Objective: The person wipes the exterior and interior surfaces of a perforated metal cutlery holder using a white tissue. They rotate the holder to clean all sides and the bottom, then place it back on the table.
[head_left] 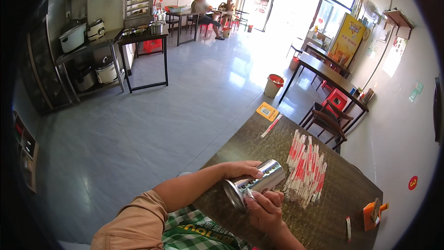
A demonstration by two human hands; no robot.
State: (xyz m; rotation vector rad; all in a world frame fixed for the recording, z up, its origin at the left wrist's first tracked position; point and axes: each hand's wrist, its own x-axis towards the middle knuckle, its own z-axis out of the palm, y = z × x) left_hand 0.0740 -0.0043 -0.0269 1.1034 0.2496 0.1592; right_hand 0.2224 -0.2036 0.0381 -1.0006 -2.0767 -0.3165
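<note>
You have the canister (274,174) in both hands, tilted on its side above the near edge of the dark surface (344,199), just left of the pile of paper-wrapped sticks (305,171). Your left hand (241,170) lies over the top of it, thumb along the holed wall, fingers curled around the far side, where their tips are hidden. Your right hand (267,209) is bent in at the flared rim, its fingers pinching a small white wad (249,193) against the metal. This looks like wiping in progress: the side near the rim is being worked on, but how much of the wall is done you cannot tell from here, and the inside does not show. What remains open, as far as it can be judged, is the rest of that wiping and setting the canister down. The sticks lie loose on the surface, heaped roughly one way, with a single stick (271,126) apart by the orange card (267,111). The orange box (370,215) stands at the right edge, well apart from your hands.
</note>
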